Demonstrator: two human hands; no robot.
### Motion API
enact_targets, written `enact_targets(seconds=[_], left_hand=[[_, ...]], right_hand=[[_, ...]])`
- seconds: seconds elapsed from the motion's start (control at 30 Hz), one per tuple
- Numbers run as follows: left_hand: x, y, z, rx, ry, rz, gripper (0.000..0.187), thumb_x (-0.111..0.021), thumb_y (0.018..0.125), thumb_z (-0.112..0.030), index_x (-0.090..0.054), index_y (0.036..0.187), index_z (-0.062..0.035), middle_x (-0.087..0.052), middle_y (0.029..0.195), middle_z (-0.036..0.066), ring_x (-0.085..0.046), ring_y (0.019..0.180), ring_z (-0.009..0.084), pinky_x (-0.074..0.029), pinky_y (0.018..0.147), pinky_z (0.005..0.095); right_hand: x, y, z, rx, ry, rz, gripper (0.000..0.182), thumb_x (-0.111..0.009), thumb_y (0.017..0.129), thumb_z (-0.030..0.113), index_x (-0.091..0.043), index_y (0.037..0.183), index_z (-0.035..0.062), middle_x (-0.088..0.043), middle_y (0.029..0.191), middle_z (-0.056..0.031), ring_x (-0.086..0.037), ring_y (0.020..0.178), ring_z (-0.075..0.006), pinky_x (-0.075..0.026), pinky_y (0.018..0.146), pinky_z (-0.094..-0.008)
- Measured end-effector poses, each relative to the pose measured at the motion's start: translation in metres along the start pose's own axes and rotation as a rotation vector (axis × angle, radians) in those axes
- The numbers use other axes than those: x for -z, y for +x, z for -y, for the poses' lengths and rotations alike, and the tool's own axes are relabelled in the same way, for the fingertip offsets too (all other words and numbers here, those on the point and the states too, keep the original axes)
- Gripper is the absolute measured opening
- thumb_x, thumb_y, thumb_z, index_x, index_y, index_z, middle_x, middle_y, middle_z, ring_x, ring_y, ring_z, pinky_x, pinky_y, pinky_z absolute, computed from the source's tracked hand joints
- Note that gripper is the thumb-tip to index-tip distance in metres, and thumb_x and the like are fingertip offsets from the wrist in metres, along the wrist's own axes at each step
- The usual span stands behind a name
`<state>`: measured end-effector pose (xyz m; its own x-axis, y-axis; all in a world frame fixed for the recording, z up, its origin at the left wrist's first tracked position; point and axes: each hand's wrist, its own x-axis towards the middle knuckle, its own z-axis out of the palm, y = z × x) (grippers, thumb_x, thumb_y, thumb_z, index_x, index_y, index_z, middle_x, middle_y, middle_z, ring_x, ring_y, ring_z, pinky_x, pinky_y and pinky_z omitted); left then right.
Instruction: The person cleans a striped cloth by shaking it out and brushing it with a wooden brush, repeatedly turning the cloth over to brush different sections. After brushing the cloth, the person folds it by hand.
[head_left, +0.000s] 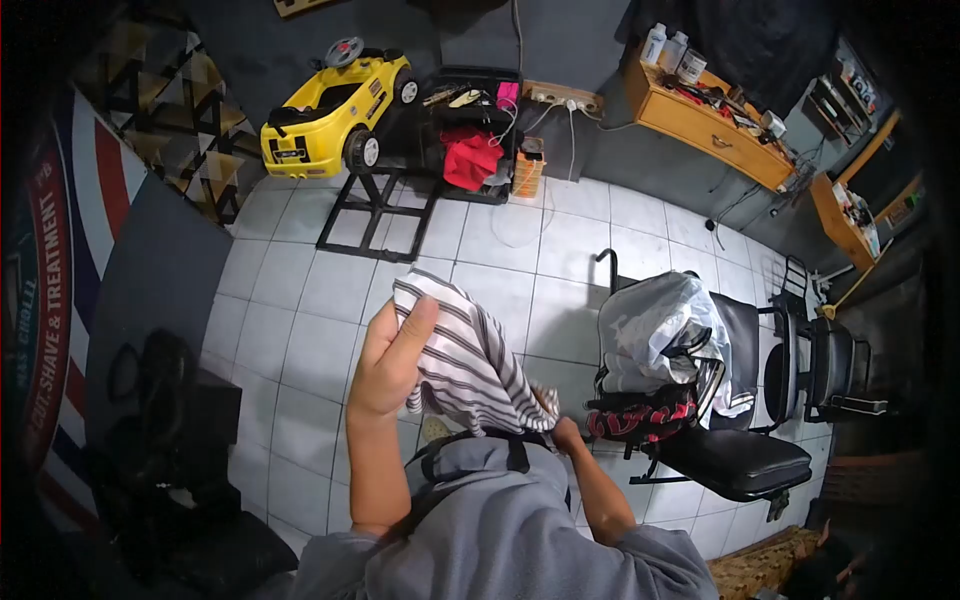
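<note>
A white cloth with dark stripes (465, 350) hangs between my two hands in front of my body. My left hand (393, 350) is raised and pinches the cloth's upper corner, thumb on top. Lower down at the right, near my waist, my right hand (568, 437) is closed at the other end of the fabric; its fingers are mostly hidden. The cloth drapes in loose folds, and a brownish patch shows close to my right hand. What kind of cloth item it is, I cannot make out.
To my right, a black barber chair (735, 460) carries a clear plastic bag (665, 325) and a black-and-red bundle (645, 415). Ahead are a yellow toy car (335, 110), a black metal frame (375, 220), a red cloth (470, 157) and a wooden drawer shelf (715, 135).
</note>
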<state>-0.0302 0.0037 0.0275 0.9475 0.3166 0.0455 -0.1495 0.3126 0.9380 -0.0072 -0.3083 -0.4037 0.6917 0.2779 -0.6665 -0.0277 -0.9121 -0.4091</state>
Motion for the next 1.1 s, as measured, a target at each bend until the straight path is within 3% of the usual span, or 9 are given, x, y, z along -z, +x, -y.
enact_targets(seconds=[0.07,0.13,0.37,0.5,0.6,0.73,0.87,1.0,1.1], left_hand=[[-0.004,0.003,0.005,0.066,0.028,-0.05,0.022,-0.045,0.096,-0.02,-0.055,0.096,0.0001,-0.059,0.082,0.0,-0.053,0.072,0.0049,-0.043,0.066,0.0195],[-0.003,0.005,0.014,0.066,0.109,0.023,0.021,-0.045,0.095,-0.02,-0.055,0.095,-0.0009,-0.057,0.08,-0.002,-0.049,0.071,0.004,-0.042,0.065,0.0195],[-0.021,0.009,0.033,-0.004,0.38,0.172,0.021,-0.048,0.092,-0.019,-0.052,0.086,0.0008,-0.052,0.068,0.002,-0.044,0.063,0.008,-0.04,0.058,0.0256],[-0.038,0.015,0.018,-0.179,0.366,0.216,0.018,-0.048,0.092,-0.017,-0.051,0.09,0.0008,-0.052,0.068,0.006,-0.046,0.062,0.0124,-0.04,0.059,0.0267],[-0.042,0.022,0.007,-0.358,0.241,0.009,0.019,-0.048,0.093,-0.018,-0.051,0.089,0.0004,-0.05,0.072,0.0,-0.043,0.067,0.0097,-0.038,0.063,0.0241],[-0.04,0.019,-0.021,-0.259,-0.316,-0.271,0.01,-0.049,0.093,-0.015,-0.056,0.095,-0.0075,-0.05,0.07,-0.007,-0.044,0.06,-0.0008,-0.036,0.052,0.0154],[-0.031,0.014,-0.038,-0.307,-0.313,-0.275,0.01,-0.049,0.093,-0.015,-0.055,0.091,-0.007,-0.05,0.068,-0.007,-0.045,0.057,-0.0002,-0.036,0.051,0.0156],[-0.021,0.019,-0.013,-0.133,-0.134,-0.206,0.019,-0.047,0.095,-0.02,-0.054,0.082,-0.0074,-0.045,0.069,-0.008,-0.038,0.061,0.0,-0.031,0.053,0.0169],[-0.031,0.027,0.014,-0.145,0.099,-0.224,0.03,-0.042,0.097,-0.024,-0.048,0.075,-0.0039,-0.037,0.065,-0.007,-0.033,0.064,0.001,-0.028,0.055,0.0199]], right_hand=[[0.005,0.029,0.007,-0.237,0.842,-0.002,0.051,-0.038,0.091,0.043,-0.063,0.085,-0.0011,-0.062,0.072,-0.0138,-0.061,0.063,-0.0287,-0.048,0.057,-0.0361],[0.077,-0.022,0.099,-0.057,1.249,-0.055,0.051,-0.03,0.092,0.054,-0.048,0.071,0.012,-0.043,0.051,-0.0005,-0.039,0.04,-0.0111,-0.03,0.036,-0.0258],[0.18,-0.152,0.242,0.612,1.373,0.048,0.047,-0.029,0.095,0.049,-0.045,0.085,0.0059,-0.039,0.058,0.0006,-0.036,0.044,-0.0098,-0.03,0.04,-0.0219],[0.136,-0.115,0.223,0.613,1.592,0.759,0.041,-0.033,0.097,0.042,-0.049,0.088,0.0049,-0.044,0.062,-0.0012,-0.038,0.047,-0.0111,-0.035,0.046,-0.0226],[0.056,-0.037,0.171,0.906,0.717,-0.154,0.041,-0.036,0.096,0.033,-0.057,0.096,-0.0019,-0.061,0.074,-0.009,-0.054,0.058,-0.0254,-0.046,0.06,-0.0328],[0.0,0.015,0.052,0.362,-0.113,-0.009,0.038,-0.043,0.088,0.031,-0.064,0.087,-0.0012,-0.06,0.086,-0.0266,-0.059,0.088,-0.0404,-0.046,0.076,-0.0468],[-0.04,0.03,-0.042,0.104,-0.156,-0.011,0.047,-0.04,0.089,0.038,-0.062,0.092,-0.0031,-0.059,0.09,-0.0288,-0.057,0.093,-0.0432,-0.044,0.079,-0.0492],[-0.007,0.016,-0.002,-0.045,0.105,-0.365,0.054,-0.036,0.092,0.044,-0.062,0.083,-0.0024,-0.063,0.078,-0.0254,-0.063,0.076,-0.0381,-0.048,0.062,-0.0461],[0.129,-0.083,0.151,-0.087,1.212,0.006,0.049,-0.033,0.092,0.053,-0.041,0.065,0.0134,-0.034,0.051,0.0027,-0.035,0.041,-0.0087,-0.025,0.035,-0.0249]])
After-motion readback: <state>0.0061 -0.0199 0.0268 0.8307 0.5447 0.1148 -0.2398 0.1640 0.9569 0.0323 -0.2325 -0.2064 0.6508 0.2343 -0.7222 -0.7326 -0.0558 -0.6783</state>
